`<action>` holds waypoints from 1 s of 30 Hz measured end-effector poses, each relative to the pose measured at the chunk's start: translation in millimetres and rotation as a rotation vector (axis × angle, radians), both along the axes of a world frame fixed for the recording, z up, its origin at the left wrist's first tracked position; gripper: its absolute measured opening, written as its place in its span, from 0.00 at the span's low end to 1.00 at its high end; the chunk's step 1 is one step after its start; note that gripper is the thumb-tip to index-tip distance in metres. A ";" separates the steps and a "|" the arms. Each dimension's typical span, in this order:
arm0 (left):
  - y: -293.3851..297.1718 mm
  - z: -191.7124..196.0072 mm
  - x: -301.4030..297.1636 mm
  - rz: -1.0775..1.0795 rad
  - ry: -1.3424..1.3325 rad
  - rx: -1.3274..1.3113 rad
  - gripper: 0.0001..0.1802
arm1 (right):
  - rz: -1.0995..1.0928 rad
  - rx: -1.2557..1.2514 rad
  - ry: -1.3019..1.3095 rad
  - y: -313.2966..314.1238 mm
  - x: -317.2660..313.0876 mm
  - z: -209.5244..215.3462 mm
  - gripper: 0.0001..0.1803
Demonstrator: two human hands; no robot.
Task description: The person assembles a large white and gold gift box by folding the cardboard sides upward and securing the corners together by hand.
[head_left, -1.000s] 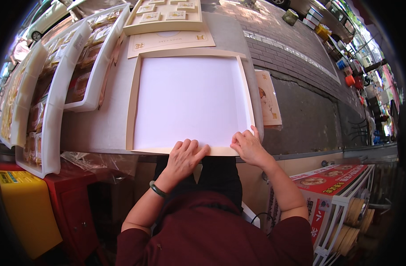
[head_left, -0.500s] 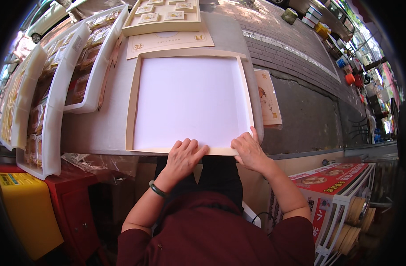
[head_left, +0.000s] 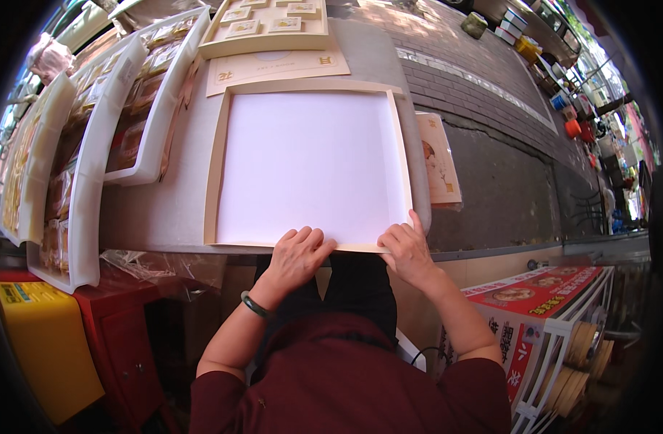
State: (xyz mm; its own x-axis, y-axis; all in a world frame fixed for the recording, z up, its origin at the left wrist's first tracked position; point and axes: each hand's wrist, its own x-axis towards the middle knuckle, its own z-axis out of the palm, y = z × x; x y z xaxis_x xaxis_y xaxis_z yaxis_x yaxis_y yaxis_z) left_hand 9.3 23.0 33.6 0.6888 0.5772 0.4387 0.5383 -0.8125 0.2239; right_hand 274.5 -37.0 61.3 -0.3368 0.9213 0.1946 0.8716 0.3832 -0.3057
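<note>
A shallow cream cardboard box point(head_left: 214, 170), its white inside facing up, lies at the near right of the grey table with nothing in it. My left hand point(head_left: 297, 254) is closed over the middle of the near wall, thumb stretched along it toward the right. At the near right corner my right hand point(head_left: 407, 249) pinches the same wall, with its index finger pointing up along the right-hand wall. A green bangle point(head_left: 255, 304) circles my left wrist. The fingertips behind the near wall are partly hidden.
Beyond the box lie a printed cream card sheet point(head_left: 281, 66) and another box point(head_left: 263, 45) holding several small square packs. White plastic trays point(head_left: 85, 195) of wrapped pastries stand along the left. A printed package point(head_left: 440, 163) sits past the right table edge. A red cabinet point(head_left: 129, 347) stands lower left.
The box's near edge and both hands have shifted very slightly to the left. My grip on the near wall looks the same.
</note>
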 end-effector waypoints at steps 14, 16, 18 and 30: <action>-7.6 -3.0 46.2 -0.070 0.051 0.046 0.08 | -0.015 -0.109 0.045 -1.9 21.2 40.6 0.16; -7.1 -2.4 46.2 -0.067 0.044 0.071 0.09 | -0.038 -0.082 -0.041 -7.7 40.0 47.4 0.17; -6.9 -2.6 46.5 -0.069 0.047 0.094 0.08 | 0.003 -0.097 -0.075 -8.7 43.9 44.9 0.19; -7.4 2.7 45.8 -0.083 0.042 0.110 0.11 | 0.093 -0.133 -0.267 -17.1 57.3 38.5 0.20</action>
State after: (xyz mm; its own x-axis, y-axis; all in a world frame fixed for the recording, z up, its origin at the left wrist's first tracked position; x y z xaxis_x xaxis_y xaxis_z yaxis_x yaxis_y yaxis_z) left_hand 55.1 15.6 36.3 0.7515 0.4672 0.4658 0.4750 -0.8731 0.1094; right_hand 331.9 -54.1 99.7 -0.4437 0.8956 -0.0319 0.8909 0.4370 -0.1234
